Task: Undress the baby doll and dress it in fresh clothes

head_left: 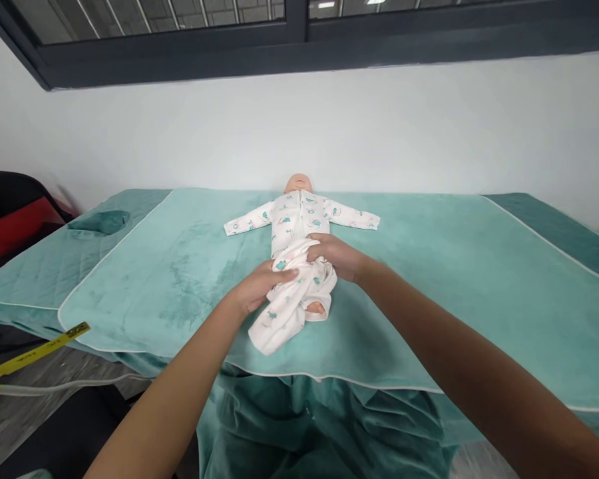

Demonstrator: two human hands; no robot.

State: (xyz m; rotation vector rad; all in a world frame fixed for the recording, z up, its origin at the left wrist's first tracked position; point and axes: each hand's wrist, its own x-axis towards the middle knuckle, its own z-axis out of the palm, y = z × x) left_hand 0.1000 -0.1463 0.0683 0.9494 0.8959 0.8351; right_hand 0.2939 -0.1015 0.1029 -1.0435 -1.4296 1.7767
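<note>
A doll [298,181] lay on its back at the centre of the frame, its head toward the top, near the white wall [299,126]. It wore a white shirt [290,218] printed with small green figures, and the two sleeves were stretched out to left and right. Below the shirt, white printed trousers [285,307] sat bunched around the doll's hips and legs.

The left hand [259,286] held the trousers at their left edge, the thumb lying over the cloth and the other fingers mostly hidden beneath. The right hand [333,255] gripped the gathered upper part on the right, just below the shirt, with some fingertips hidden in the folds. One trouser leg slanted toward the lower left, flat at its end; in the opening of the other, a foot [315,307] showed.

Under the doll, a pale green cover [454,286] with white piping was spread over the bed [24,283], which had a dark opening [100,222] at the left. A dark window frame [180,56] crossed the top, a black and red chair [20,223] stood at the left edge, and a yellow strip [40,353] stuck out at the lower left.
</note>
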